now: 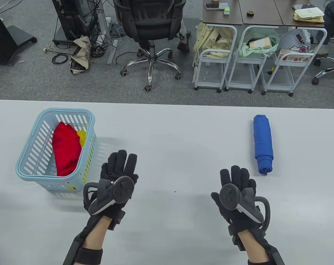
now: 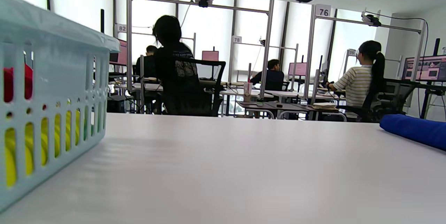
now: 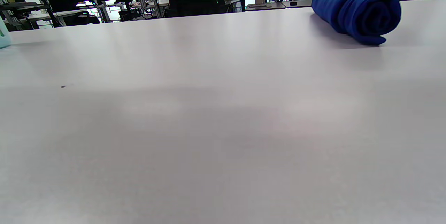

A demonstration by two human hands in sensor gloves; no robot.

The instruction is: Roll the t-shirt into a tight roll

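On my left, a pale blue basket [image 1: 31, 154] holds red cloth [image 1: 64, 149] and yellow cloth [image 1: 82, 138]. My left hand [image 1: 115, 179] and right hand [image 1: 237, 190] lie flat on the white table [image 1: 169, 132], fingers straight, holding nothing. At right, apart from both hands, lies the blue t-shirt [image 1: 263, 143], rolled into a tight cylinder. Only my right wrist view shows its spiral end [image 3: 374, 13].

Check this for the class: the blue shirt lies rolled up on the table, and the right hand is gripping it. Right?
Not quite. The blue shirt does lie rolled on the table, but the right hand rests open apart from it, as the table view shows.
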